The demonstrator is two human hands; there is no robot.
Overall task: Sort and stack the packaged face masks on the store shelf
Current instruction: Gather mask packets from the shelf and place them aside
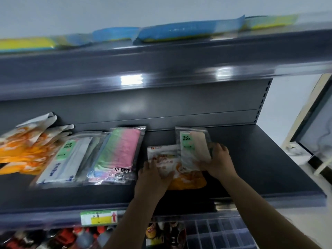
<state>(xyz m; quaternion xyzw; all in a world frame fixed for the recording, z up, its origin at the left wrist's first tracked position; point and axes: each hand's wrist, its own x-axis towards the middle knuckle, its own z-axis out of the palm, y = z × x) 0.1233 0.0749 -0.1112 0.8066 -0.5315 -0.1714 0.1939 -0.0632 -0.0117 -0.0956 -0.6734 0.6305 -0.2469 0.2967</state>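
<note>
Landmark: orange-white mask packet (186, 177), lying flat on grey shelf (260, 168), right of middle.

Left hand (152, 178) resting on packet's left edge, fingers fairly straight and together, pressing flat.

Right hand (218, 161) gripping clear "FACE MASK" packet (193, 150), fingers curling round its right edge, thumb underneath; packet overlapping landmark's upper right corner.

Left of landmark: pink-green mask pack (118, 151) lying just beside it; further left, white-blue mask packs (66, 159); furthest left, orange packet heap (27, 146).

Above landmark: blue packets (188, 30) sitting on upper shelf.
</note>
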